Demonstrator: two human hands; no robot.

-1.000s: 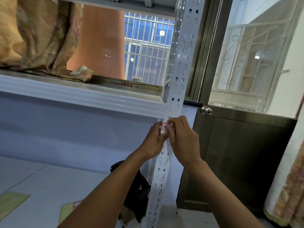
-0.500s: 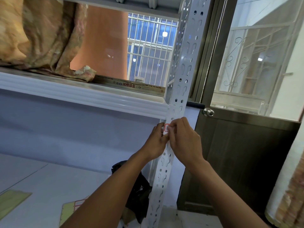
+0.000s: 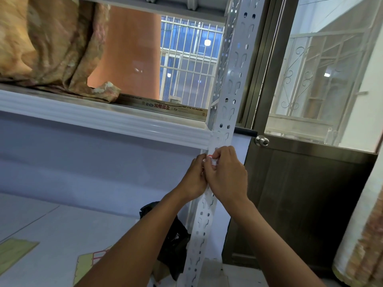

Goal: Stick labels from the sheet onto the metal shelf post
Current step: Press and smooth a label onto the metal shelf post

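Label (image 3: 211, 159), small and white with a red border, sits pressed against the face of the metal post (image 3: 232, 83), just below where the shelf (image 3: 103, 119) joins it. Both hands meet on it. Left hand (image 3: 193, 179) comes in from 7 o'clock, its fingertips closed against the label's left edge; right hand (image 3: 227, 177) comes in from 5 o'clock, its grip pinched shut on the label's right side, fingers curled over it so that most of the label is hidden. From the label, the post runs up toward 12 o'clock and down toward 6 o'clock, white, pierced with rows of slots. At 10 o'clock a patterned cloth (image 3: 47, 44) lies bunched on the shelf. At 3 o'clock a round doorknob (image 3: 261, 141) sits on a dark door (image 3: 300, 204). At 6 o'clock, low behind the post, a black bag (image 3: 174, 235) rests on the floor. At 8 o'clock, a yellowish sheet (image 3: 91, 259) with red outlines lies on the floor, partly hidden by the left forearm.
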